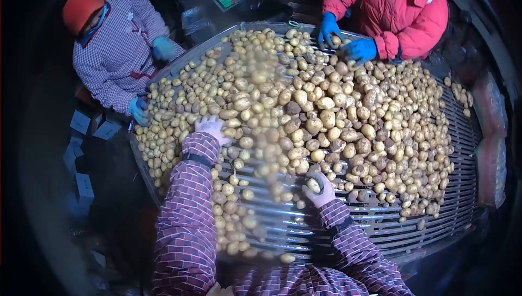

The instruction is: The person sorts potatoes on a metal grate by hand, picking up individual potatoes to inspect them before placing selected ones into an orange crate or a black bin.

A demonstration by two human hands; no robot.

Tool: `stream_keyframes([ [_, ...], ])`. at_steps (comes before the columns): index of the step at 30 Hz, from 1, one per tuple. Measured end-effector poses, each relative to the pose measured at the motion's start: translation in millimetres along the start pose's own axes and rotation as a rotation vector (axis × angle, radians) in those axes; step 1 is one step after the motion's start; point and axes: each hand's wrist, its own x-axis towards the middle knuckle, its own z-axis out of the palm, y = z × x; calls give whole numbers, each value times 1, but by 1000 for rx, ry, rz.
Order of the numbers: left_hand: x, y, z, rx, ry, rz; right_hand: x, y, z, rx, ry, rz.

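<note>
Potatoes [326, 116] cover the slatted table [380, 225]: pale yellow, dusty, round to oval, too many to count. Your right hand [319, 190] closes its fingers around one potato [314, 185] at the heap's near edge. Your left hand [212, 127] lies on the pile, and you cannot tell whether its fingers grip anything. Two co-workers [117, 45] stand along the far side, with four blue gloves [360, 50] between them.
</note>
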Motion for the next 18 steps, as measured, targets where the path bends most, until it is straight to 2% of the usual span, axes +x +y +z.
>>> stream_keyframes([
  [1,1,22,-9,22,-15,-29,1,3,-1,8,7,-10],
  [2,-1,43,-4,37,69,-105,2,7,-1,15,12,-20],
  [3,-5,61,10,45,134,-92,2,9,-1,21,13,-31],
  [5,-19,108,26,286,67,-146,6,3,-6,57,-20,-18],
  [7,-23,127,73,149,106,-83,4,1,-9,74,-71,2],
  [11,-79,152,55,22,-42,73,-3,14,-7,203,-78,-39],
  [12,-99,153,52,-47,-49,131,-7,28,-2,312,-123,42],
  [13,-117,152,51,-113,-59,192,-12,26,3,602,-121,431],
  [15,-138,150,56,-625,-103,24,-22,14,-1,712,-297,555],
  [16,-150,154,47,-955,-110,-145,-27,18,2,1061,-413,632],
  [17,-157,159,53,-925,18,-82,-32,21,5,1119,-435,538],
  [18,-162,165,62,-894,147,-19,-35,-2,6,1174,-456,442],
])
